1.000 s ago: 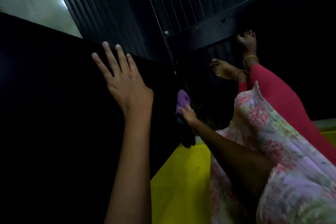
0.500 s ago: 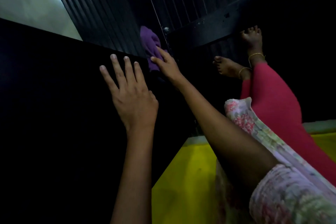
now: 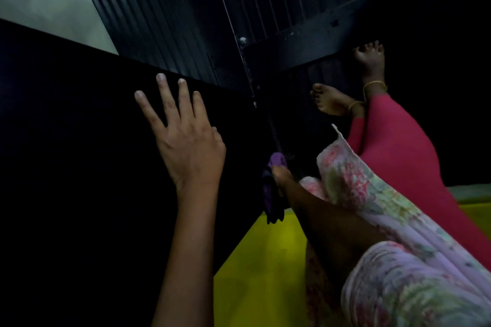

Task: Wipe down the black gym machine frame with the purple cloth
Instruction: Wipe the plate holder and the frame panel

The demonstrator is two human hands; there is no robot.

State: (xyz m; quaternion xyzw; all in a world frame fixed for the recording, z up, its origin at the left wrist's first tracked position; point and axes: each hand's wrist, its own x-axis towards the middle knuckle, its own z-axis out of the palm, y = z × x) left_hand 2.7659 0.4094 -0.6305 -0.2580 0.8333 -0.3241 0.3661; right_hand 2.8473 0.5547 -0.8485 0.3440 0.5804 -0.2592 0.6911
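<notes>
At the upper left of the frame lies one patch of pale floor [image 3: 39, 0], cut off by the broad black panel of the black gym machine frame [image 3: 66, 154] that fills the left half. One left hand [image 3: 186, 138] lies flat on that panel left of centre, its grip spread, four fingers [image 3: 163, 95] straight and fanned, holding nothing. Right of it, one thin cable [image 3: 225, 2] runs down from the top centre to a bolt, and a black crossbar [image 3: 305, 42] slants toward the upper right. Just right of centre, the one purple cloth [image 3: 277, 160] sits against the dark upright edge of the frame, a darker tail of it hanging down over the yellow floor [image 3: 260, 260] at the lower centre. The right hand [image 3: 281, 172] pinches the cloth, its grip curled round the fabric; the fingertips are hidden in shadow. Further right are two bare feet [image 3: 329, 101], each with one gold anklet [image 3: 374, 84], then pink leggings [image 3: 398, 154] and a floral garment [image 3: 398, 260] at the lower right.
</notes>
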